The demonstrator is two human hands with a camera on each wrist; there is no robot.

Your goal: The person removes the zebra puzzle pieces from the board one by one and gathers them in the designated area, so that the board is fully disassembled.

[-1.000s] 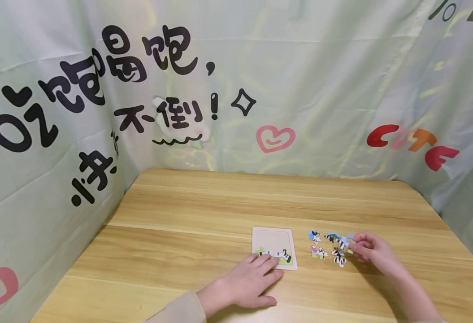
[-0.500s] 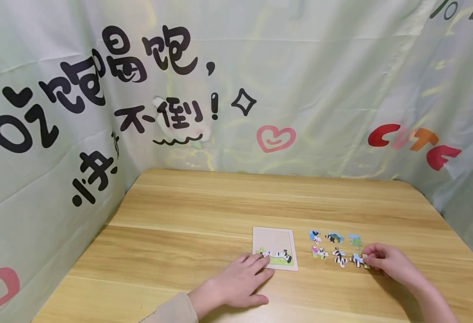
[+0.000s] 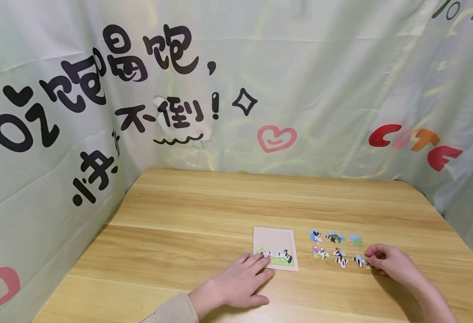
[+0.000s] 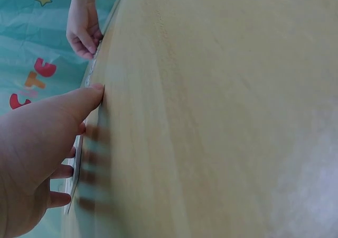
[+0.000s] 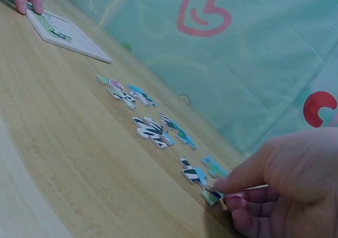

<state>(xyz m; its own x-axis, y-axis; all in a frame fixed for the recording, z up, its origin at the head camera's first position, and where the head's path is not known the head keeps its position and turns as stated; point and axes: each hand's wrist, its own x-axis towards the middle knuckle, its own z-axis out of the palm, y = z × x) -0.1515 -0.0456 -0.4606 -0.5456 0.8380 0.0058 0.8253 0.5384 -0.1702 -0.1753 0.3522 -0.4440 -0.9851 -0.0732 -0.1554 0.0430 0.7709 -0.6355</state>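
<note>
My left hand (image 3: 239,281) lies with straight fingers on the lower left of a pale puzzle board (image 3: 272,238). A strip of joined puzzle pieces (image 3: 278,257), printed with a zebra's legs and grass, fills the board's bottom. Right of the board, my right hand (image 3: 391,264) pinches the edge of a zebra-striped puzzle piece (image 5: 193,173) at the table's surface, thumb on top. Beside it lie a blue-green piece (image 3: 356,241), a striped piece (image 3: 340,258), a dark green piece (image 3: 335,237), a pink-and-green piece (image 3: 319,253) and a blue piece (image 3: 315,236).
Everything stands on a wood-grain table (image 3: 204,206). A printed cloth (image 3: 321,80) with lettering and hearts hangs behind the table and along its sides.
My right hand has come down toward the front right, setting the striped piece in the near row, then shifting it slightly right. My left hand has slid a little left on the board.
</note>
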